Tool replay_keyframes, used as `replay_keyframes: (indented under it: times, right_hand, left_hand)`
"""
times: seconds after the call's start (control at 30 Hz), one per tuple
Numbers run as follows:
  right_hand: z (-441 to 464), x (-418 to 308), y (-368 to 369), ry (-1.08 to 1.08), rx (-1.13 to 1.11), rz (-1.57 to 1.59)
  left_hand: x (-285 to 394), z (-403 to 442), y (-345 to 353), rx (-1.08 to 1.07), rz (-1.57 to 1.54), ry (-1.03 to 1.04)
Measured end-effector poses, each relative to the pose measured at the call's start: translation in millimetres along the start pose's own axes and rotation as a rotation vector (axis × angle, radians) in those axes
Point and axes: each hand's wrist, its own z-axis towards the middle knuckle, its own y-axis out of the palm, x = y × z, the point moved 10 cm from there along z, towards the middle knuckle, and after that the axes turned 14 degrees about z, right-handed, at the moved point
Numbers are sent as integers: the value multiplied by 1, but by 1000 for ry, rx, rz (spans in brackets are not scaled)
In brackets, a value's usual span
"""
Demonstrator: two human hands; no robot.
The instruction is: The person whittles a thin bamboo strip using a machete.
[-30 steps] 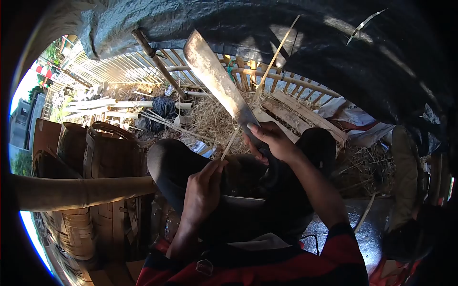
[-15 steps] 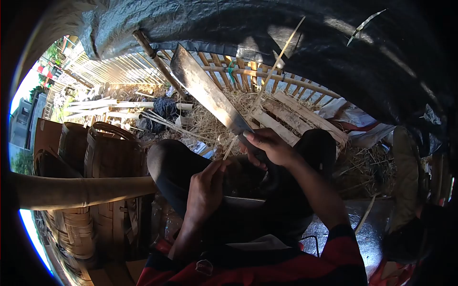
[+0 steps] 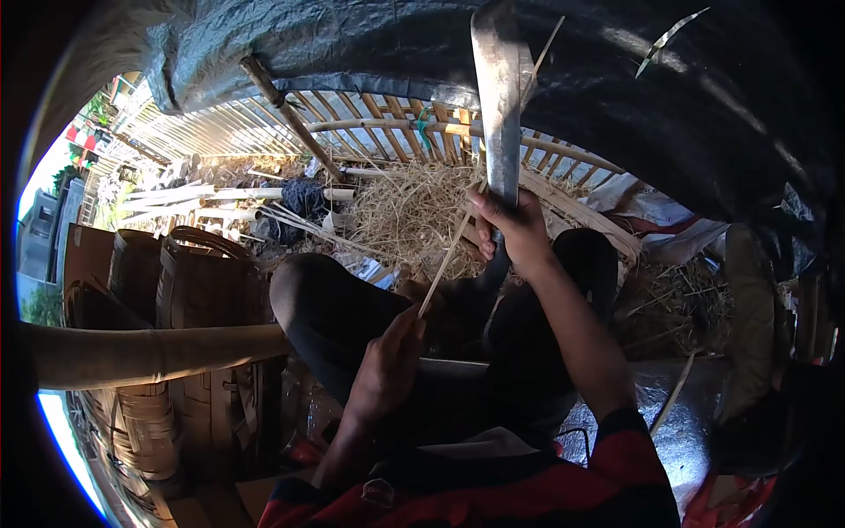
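Observation:
My right hand (image 3: 521,233) is closed round the dark handle of a machete. Its broad blade (image 3: 500,114) points upward, almost upright, worn and scratched. Between the fingertips of my left hand (image 3: 385,368) is the lower end of a thin bamboo strip (image 3: 443,275). This strip slants up to the right, passes by my right hand's fingers and goes behind the blade; its tip shows above. Whether the right fingers also touch the strip, I cannot tell. Both hands are over my lap, between my bent knees (image 3: 310,295).
A thick bamboo pole (image 3: 158,355) juts in from the left above woven baskets (image 3: 202,282). Ahead lie a heap of shavings (image 3: 409,216) and wooden slats (image 3: 581,220), with a bamboo fence (image 3: 387,128) behind. Dark plastic sheeting (image 3: 352,44) hangs overhead.
The machete has swung from leaning left to nearly upright, and my right hand has moved up and to the right. My left hand has dropped slightly, with more of the strip showing.

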Motion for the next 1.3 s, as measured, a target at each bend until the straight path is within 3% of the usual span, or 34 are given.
replay_keyframes:
  times: [0.1,0.27,0.43,0.53,0.67,0.77,0.87,1.03,1.1,1.2,1.3]
  right_hand:
    - [-4,-17,-6,-42,37,46]
    - [-11,-7,0,18,-10,111]
    - [-27,17,34,163,-315,-95]
    - [-26,17,35,217,-366,-154]
    - [-22,4,31,203,-253,132]
    - [-36,23,45,252,-387,-53]
    - [-29,22,40,264,-373,-83]
    - [-28,21,31,310,-251,148]
    - [-40,35,50,288,-433,-91]
    - [-37,37,50,324,-416,-204]
    - [-20,19,32,235,-285,-41]
  left_hand:
    - [-15,-11,-11,-4,-103,-31]
    - [-5,-15,-31,80,101,-83]
    - [3,-1,-31,62,90,-29]
    - [4,1,-36,59,94,-9]
    - [6,1,-35,-28,137,-92]
    - [15,9,-34,34,164,-43]
    - [8,12,-35,82,120,-16]
    - [17,13,-34,101,158,14]
    - [22,19,-33,116,154,32]
    - [13,22,-31,79,165,-27]
    - [14,20,-36,106,182,-3]
